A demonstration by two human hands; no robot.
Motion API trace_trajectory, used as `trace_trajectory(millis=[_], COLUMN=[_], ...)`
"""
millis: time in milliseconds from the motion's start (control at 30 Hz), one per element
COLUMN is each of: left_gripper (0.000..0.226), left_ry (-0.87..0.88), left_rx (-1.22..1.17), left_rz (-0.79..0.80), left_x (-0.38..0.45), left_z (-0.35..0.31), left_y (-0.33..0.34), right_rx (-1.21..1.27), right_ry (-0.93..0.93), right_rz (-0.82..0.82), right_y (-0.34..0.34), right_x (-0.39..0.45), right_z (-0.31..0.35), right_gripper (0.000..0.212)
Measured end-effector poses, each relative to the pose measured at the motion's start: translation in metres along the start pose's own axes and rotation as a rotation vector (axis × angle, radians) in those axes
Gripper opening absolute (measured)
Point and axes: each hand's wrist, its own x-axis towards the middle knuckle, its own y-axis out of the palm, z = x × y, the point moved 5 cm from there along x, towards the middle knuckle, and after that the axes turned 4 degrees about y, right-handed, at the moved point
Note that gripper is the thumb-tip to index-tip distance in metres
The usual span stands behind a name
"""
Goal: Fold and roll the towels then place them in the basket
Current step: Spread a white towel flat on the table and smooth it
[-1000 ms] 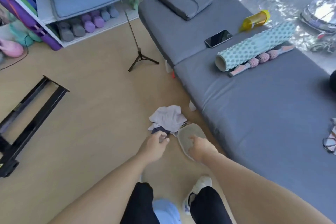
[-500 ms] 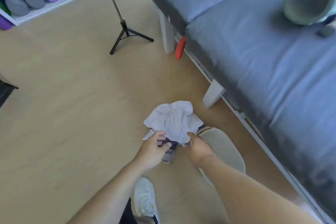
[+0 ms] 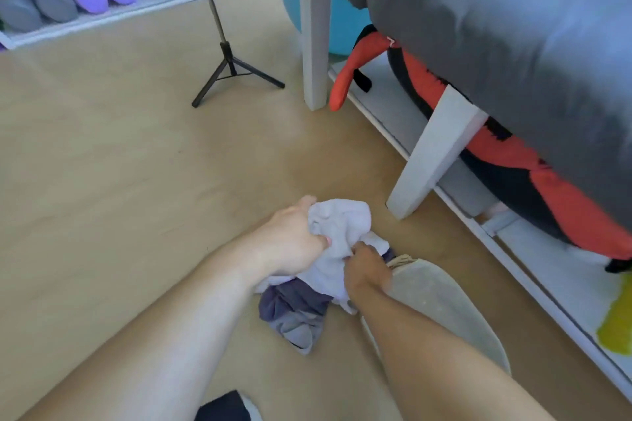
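Towels are in a pile on the tan floor (image 3: 102, 181): the crumpled pale lilac towel (image 3: 337, 227) is now gripped by left hand (image 3: 294, 243) and right hand (image 3: 367, 267), above the dark purple towel (image 3: 290, 304), beside the grey oval basket (image 3: 444, 311). Both hands have closed on it, so lifting can begin.

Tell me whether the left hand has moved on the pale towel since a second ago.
Yes. The left hand moved from the near edge of the crumpled pale lilac towel up its left side, toward the black tripod.

Soft, even daylight is filling the room, casting only faint shadows on the floor (image 3: 119, 154). Motion blur is smearing the whole frame (edges worst), and wide-angle distortion is bending the far shelf (image 3: 136, 7).
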Motion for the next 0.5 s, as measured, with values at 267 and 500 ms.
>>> trace_trajectory(millis=[267, 500], left_gripper=[0.077, 0.085], left_ry=[0.103, 0.478], left_rx=[0.005, -0.082], left_rz=[-0.054, 0.153], left_x=[-0.041, -0.14], left_z=[-0.033, -0.105], left_y=[-0.002, 0.025], right_rx=[0.657, 0.947], right_ry=[-0.433, -0.548], right_rz=[-0.384, -0.542], right_y=[-0.137, -0.273], right_x=[-0.145, -0.284], right_z=[-0.008, -0.058], right_gripper=[0.006, 0.005])
